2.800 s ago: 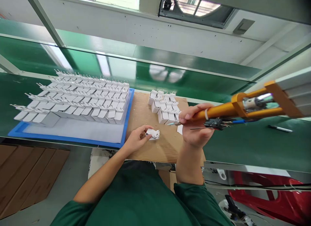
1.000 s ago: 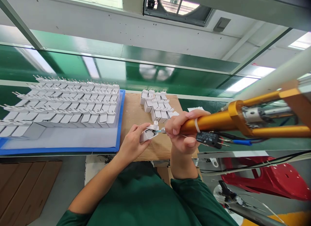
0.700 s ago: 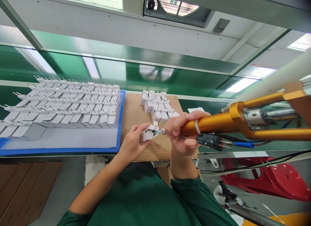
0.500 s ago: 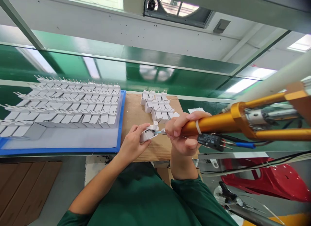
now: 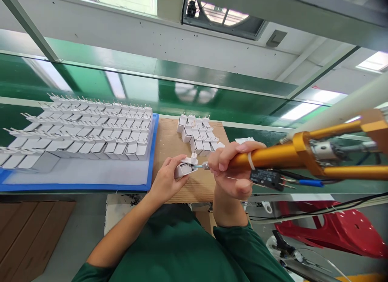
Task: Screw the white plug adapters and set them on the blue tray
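Note:
My left hand (image 5: 167, 179) is closed around a white charger housing (image 5: 183, 169), held just above a brown cardboard sheet (image 5: 171, 141). My right hand (image 5: 233, 169) grips the gold barrel of a powered screwdriver (image 5: 303, 152) that runs off to the right. The tool's thin tip (image 5: 200, 166) points left into the housing's open end. A cluster of white housings (image 5: 200, 133) stands on the cardboard behind my hands.
A blue tray (image 5: 150, 156) lined with white foam holds several rows of white housings (image 5: 87, 126) at left, on a green conveyor belt (image 5: 188, 98). A red plastic chair (image 5: 339, 229) and cables lie below at right. Brown cardboard lies on the floor at lower left.
Since 2.8 s ago my left hand lifted the housing off the cardboard and the screwdriver tip moved left into it. Over the last second both hands barely move.

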Demonstrator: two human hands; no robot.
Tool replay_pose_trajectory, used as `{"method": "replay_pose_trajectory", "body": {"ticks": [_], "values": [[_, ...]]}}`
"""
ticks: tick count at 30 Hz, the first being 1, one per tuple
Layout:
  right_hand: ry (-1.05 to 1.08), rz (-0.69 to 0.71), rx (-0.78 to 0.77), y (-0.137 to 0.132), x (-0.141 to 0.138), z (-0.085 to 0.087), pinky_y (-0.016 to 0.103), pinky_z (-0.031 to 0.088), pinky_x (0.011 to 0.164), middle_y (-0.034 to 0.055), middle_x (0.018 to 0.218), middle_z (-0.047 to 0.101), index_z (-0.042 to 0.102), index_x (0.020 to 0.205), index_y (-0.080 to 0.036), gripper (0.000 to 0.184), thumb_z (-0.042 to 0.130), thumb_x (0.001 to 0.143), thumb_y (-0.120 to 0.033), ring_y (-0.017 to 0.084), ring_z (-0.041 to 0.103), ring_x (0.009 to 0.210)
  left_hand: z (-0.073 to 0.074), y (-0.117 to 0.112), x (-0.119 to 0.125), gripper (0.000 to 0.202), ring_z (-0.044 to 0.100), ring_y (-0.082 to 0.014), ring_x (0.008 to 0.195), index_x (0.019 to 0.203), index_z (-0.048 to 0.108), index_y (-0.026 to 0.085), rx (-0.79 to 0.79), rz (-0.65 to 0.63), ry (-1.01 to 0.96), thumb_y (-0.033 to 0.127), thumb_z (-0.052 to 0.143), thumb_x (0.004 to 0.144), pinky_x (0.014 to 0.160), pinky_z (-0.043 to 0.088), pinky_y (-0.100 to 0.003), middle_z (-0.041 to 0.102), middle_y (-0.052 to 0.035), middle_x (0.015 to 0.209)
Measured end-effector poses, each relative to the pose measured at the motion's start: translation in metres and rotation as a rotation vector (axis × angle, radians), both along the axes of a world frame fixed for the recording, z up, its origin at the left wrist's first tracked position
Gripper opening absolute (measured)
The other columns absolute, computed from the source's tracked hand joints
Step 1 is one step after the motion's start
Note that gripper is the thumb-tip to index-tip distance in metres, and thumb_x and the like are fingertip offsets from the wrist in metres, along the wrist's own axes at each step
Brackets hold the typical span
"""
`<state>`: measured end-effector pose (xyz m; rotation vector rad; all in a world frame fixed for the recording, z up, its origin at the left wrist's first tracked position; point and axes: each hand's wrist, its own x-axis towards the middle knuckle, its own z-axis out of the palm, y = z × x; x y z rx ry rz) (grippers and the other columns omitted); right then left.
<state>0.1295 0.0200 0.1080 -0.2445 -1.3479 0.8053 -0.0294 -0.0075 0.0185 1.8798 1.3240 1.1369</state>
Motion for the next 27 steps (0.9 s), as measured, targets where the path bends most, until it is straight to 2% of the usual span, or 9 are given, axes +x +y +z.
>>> {"method": "replay_pose_trajectory", "body": {"ticks": [5, 9, 14, 23, 27], "values": [[-0.015, 0.046, 0.079, 0.001, -0.013, 0.005, 0.026, 0.039, 0.037, -0.0075, 0.065, 0.05, 0.059, 0.114, -0.031, 0.041, 0.072, 0.082, -0.052, 0.009, 0.04, 0.04, -0.014, 0.0, 0.01, 0.052, 0.072, -0.0198, 0.099, 0.128, 0.056, 0.022, -0.192, -0.001, -0.319, 0.025, 0.077, 0.08, 0.087, 0.06, -0.032, 0.07, -0.0071, 0.122], [-0.008, 0.084, 0.09, 0.0, -0.025, 0.008, 0.027, 0.041, 0.037, -0.0071, 0.066, 0.049, 0.059, 0.115, -0.03, 0.04, 0.071, 0.083, -0.05, 0.009, 0.039, 0.04, -0.016, -0.002, 0.018, 0.054, 0.073, -0.0174, 0.091, 0.127, 0.057, 0.023, -0.189, 0.003, -0.471, 0.027, 0.078, 0.078, 0.083, 0.06, -0.029, 0.074, -0.0023, 0.106], [0.012, 0.068, 0.087, 0.0, -0.032, 0.01, 0.026, 0.04, 0.034, -0.0077, 0.065, 0.047, 0.059, 0.114, -0.03, 0.039, 0.071, 0.083, -0.05, 0.009, 0.038, 0.039, -0.017, -0.002, 0.021, 0.057, 0.073, -0.0171, 0.087, 0.128, 0.056, 0.024, -0.161, 0.02, -0.541, 0.028, 0.081, 0.077, 0.084, 0.06, -0.03, 0.076, 0.0003, 0.098], [-0.005, 0.059, 0.068, -0.003, -0.033, 0.014, 0.026, 0.04, 0.035, -0.0083, 0.064, 0.048, 0.058, 0.113, -0.032, 0.036, 0.069, 0.085, -0.051, 0.009, 0.04, 0.038, -0.022, 0.003, 0.025, 0.057, 0.071, -0.0175, 0.09, 0.128, 0.058, 0.026, -0.015, 0.018, -0.563, 0.033, 0.083, 0.077, 0.081, 0.058, -0.029, 0.074, -0.0054, 0.119], [0.004, 0.068, 0.041, -0.007, -0.034, 0.015, 0.027, 0.04, 0.036, -0.0078, 0.065, 0.049, 0.059, 0.112, -0.031, 0.032, 0.069, 0.086, -0.049, 0.01, 0.043, 0.04, -0.023, 0.004, 0.026, 0.057, 0.07, -0.017, 0.087, 0.128, 0.059, 0.026, 0.02, 0.015, -0.566, 0.036, 0.083, 0.077, 0.078, 0.058, -0.029, 0.073, -0.006, 0.119]]}}
